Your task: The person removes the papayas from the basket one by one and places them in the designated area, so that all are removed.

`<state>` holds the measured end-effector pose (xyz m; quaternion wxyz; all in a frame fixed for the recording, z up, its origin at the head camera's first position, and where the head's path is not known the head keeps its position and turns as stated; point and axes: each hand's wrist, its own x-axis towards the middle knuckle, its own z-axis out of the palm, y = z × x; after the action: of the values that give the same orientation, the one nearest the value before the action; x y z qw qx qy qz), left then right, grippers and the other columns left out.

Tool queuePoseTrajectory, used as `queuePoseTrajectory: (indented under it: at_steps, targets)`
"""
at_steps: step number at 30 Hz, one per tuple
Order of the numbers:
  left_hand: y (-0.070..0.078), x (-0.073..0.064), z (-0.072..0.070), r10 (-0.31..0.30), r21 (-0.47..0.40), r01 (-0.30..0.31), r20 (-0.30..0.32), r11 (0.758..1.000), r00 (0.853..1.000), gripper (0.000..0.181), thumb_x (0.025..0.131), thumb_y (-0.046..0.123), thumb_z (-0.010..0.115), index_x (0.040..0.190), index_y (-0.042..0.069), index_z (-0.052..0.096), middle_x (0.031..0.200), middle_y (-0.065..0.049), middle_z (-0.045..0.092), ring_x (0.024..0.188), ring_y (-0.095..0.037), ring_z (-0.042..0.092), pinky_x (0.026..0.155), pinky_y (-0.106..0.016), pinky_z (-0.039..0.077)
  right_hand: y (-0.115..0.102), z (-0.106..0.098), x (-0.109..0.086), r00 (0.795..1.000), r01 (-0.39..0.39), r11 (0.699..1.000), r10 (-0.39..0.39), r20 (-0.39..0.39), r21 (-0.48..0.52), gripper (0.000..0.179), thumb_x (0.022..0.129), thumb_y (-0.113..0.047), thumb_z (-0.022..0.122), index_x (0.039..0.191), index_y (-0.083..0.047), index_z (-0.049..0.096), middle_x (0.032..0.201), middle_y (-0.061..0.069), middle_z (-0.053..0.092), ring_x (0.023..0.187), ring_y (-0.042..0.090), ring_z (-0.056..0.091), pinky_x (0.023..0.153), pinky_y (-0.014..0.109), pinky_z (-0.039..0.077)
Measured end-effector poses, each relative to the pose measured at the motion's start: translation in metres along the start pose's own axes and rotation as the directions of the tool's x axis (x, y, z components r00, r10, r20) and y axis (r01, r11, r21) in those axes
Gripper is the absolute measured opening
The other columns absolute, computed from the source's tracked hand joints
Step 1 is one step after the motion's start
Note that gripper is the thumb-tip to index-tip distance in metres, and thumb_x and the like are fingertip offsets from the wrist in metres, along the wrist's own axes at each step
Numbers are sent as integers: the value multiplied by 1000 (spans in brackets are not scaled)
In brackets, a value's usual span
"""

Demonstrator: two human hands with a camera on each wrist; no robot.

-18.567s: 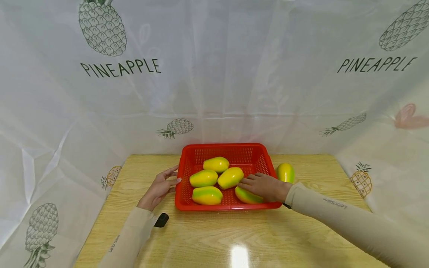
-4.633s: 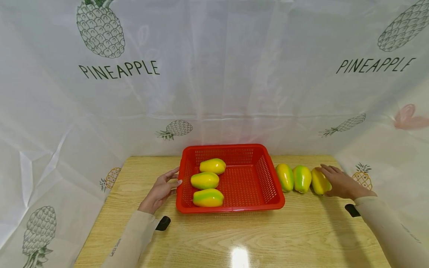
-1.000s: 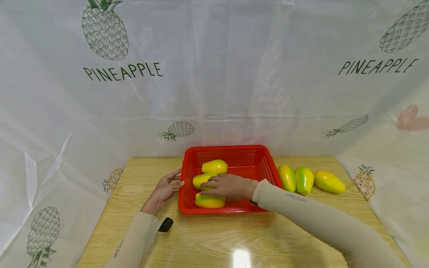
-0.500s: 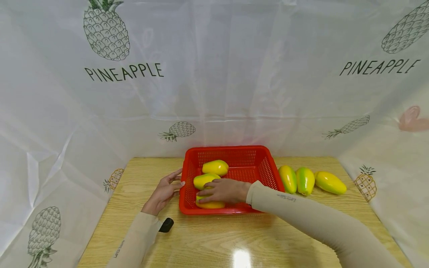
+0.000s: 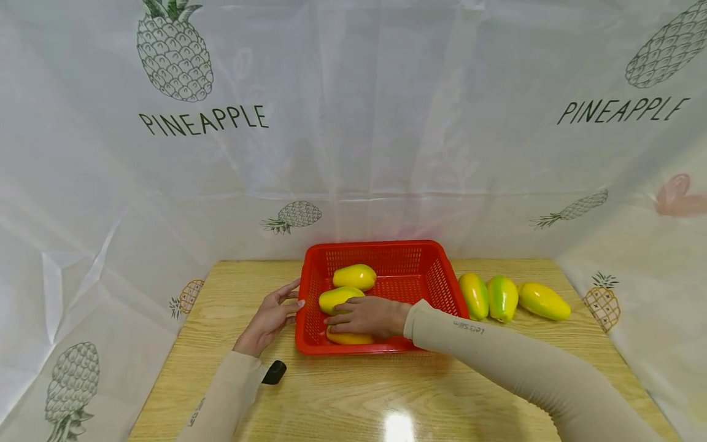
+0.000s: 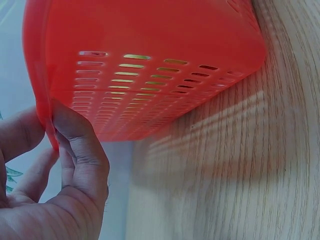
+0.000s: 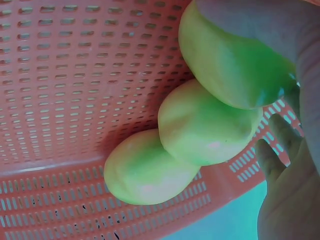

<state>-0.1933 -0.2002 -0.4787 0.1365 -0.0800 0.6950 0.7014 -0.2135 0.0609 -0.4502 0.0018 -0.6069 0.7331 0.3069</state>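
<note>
A red perforated plastic basket (image 5: 386, 348) stands on the table, and my left hand (image 5: 270, 316) pinches its left rim between thumb and fingers. Three yellow-green papayas are lined up along the basket's left side: a back papaya (image 5: 355, 277), a middle papaya (image 5: 337, 299) and a front papaya (image 5: 348, 338). My right hand (image 5: 367, 316) reaches into the basket and grips the front papaya, hiding most of it. In the right wrist view that papaya (image 7: 225, 60) lies under my palm and thumb, touching the middle papaya (image 7: 205, 125).
To the basket's right, a row of papayas lies on the table: a left papaya (image 5: 474, 296), a middle papaya (image 5: 502, 298) and a right papaya (image 5: 544, 301) lying more crosswise. A white pineapple-printed sheet (image 5: 386, 153) hangs behind and around the wooden table (image 5: 331, 399).
Two papayas have gone from basket to table since the first frame. In the last second my right hand has come down from the middle papaya onto the front one. My left hand keeps the rim.
</note>
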Motion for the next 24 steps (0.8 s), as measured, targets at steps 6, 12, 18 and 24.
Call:
queuePoseTrajectory:
  at_steps: [6,12,18,24]
  targets:
    - [0,0,1,-3,-6,3,0,1000,1000,62,105,0,61,163,9,43,134,-16,47,91,-12,62,76,-26,57,-1,3,0,1000,0,1000,0,0,-30,90,94,-37,79,168,-34,28,171,-14,30,156,12,31,127,29,25]
    - [0,0,1,-2,1,2,5,1000,1000,62,105,0,62,163,10,42,135,-17,47,90,-12,62,75,-26,57,-1,4,-2,1000,8,998,-7,13,-70,92,93,-41,80,168,-33,28,173,-13,27,160,13,25,128,30,23]
    - [1,0,0,2,1,-2,14,1000,1000,63,105,0,61,164,9,41,137,-18,48,89,-12,64,75,-27,58,0,3,-3,1000,17,997,-16,9,-72,94,91,-41,82,168,-32,29,172,-13,28,159,13,26,128,30,25]
    - [1,0,1,-1,5,1,16,1000,1000,63,105,0,61,164,9,40,139,-19,48,90,-12,64,76,-27,58,3,1,-6,1000,-1,1000,1,-4,11,91,90,-40,84,166,-34,34,170,-14,33,158,14,30,128,33,25]
